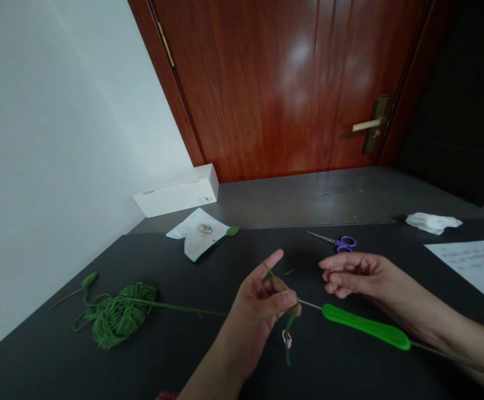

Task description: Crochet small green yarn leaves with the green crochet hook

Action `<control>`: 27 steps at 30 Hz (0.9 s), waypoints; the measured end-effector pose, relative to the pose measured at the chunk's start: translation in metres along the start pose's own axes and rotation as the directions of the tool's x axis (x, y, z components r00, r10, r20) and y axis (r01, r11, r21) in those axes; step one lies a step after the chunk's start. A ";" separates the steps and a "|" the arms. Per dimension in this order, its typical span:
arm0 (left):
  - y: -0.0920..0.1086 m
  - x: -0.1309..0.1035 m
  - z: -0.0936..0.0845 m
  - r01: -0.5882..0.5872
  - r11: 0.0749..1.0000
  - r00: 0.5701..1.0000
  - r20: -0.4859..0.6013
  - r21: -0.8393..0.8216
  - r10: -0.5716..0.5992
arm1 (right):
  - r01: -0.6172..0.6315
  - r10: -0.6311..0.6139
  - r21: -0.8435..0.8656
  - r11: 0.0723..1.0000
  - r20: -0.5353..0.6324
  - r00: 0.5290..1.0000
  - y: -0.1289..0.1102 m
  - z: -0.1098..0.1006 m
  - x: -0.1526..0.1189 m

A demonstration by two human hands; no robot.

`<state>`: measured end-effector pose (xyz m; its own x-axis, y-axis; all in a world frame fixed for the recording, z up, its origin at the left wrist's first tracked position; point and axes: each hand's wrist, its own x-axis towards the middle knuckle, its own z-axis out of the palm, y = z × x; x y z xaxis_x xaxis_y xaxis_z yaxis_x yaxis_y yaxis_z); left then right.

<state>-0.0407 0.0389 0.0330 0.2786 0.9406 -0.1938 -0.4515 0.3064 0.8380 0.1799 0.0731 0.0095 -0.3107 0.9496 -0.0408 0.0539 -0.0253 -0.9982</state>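
Note:
My left hand (pixel 262 311) pinches a small piece of green yarn work (pixel 292 318) between thumb and fingers, its index finger raised with a strand over it. A crochet hook (pixel 364 325) with a bright green handle sticks out rightward from this pinch; its tip is hidden. Below the fingers hangs a pale stitch marker (pixel 287 338) beside a dangling yarn tail. My right hand (pixel 352 275) hovers above the handle, apart from it, fingers loosely bent and nothing visible in them. From the left hand, yarn runs to a loose green yarn ball (pixel 123 314) at left.
Purple-handled scissors (pixel 342 243) lie beyond my right hand. A white packet (pixel 202 233) with a green leaf-shaped piece (pixel 232 231) rests farther back, before a white box (pixel 179 191). Another green piece (pixel 89 280) lies by the ball. Tissue (pixel 432 223) and a printed sheet (pixel 475 266) are at right.

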 end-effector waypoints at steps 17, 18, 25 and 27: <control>-0.003 -0.002 0.010 -0.162 0.965 0.970 -0.144 0.204 0.193 | 0.360 -0.498 -0.691 0.627 -0.001 0.867 -0.038 -0.012 -0.023; -0.004 -0.001 0.009 -0.166 0.962 0.969 -0.145 0.215 0.199 | 0.368 -0.486 -0.687 0.627 0.025 0.874 -0.038 -0.010 -0.025; 0.000 -0.001 0.010 -0.172 0.956 0.969 -0.135 0.239 0.208 | 0.302 -0.480 -0.823 0.481 0.041 0.876 -0.036 -0.017 -0.032; 0.001 -0.003 0.012 -0.183 0.950 0.963 -0.149 0.254 0.226 | 0.316 -0.501 -0.828 0.463 0.049 0.864 -0.036 -0.018 -0.036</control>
<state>-0.0319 0.0349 0.0407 0.0400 0.9965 -0.0736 -0.2643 0.0816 0.9610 0.2057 0.0455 0.0481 -0.3423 0.8177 0.4628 0.7128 0.5469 -0.4391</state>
